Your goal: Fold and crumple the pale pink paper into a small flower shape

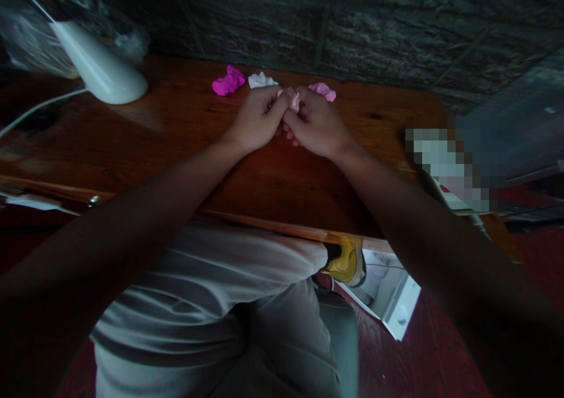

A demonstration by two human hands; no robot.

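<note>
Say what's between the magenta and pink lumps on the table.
Head view: white lump; left hand and right hand, holding a pale piece, partly hide the gap.

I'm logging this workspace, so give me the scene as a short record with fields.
Left hand: left hand, fingers curled at a pale pink piece
Right hand: right hand, meeting the left at the same piece
Beyond the hands, left to right: magenta piece, white piece, pink piece
Material: cannot tell
Surface: wooden table
Far left: white lamp base
Behind table: dark wall
</note>
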